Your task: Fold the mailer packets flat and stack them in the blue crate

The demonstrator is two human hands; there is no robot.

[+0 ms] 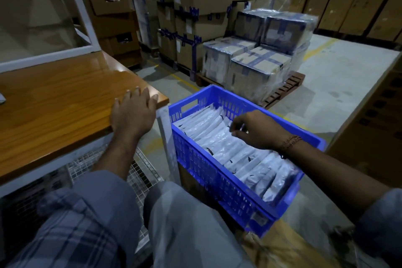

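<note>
The right hand [254, 129] reaches over the blue crate [217, 183], its fingers curled down onto the top edges of the mailer packets [219, 137]; whether this grip pinches one packet or only presses and tidies the row cannot be told, because the fingertips are blurred against the white plastic. The packets stand on edge in a tight slanting row that fills the crate from its far corner toward its near end, with the last few at the near end leaning more loosely. The left hand [132, 113] lies flat with straight fingers on the near right corner of the wooden table [65, 104], holding nothing and seemingly bracing the person, who sits between table and crate. The crate stands on the floor just beside the table's white leg [165, 128]. The step in hand looks like settling a folded packet into the row. To do it well, the right hand would best press the neighbouring packets together toward one end, slide the packet down in line with their slant, and check that its fold stays flat so the row does not bulge. Behind the crate, wrapped cardboard boxes [256, 59] sit on a pallet [282, 89].
</note>
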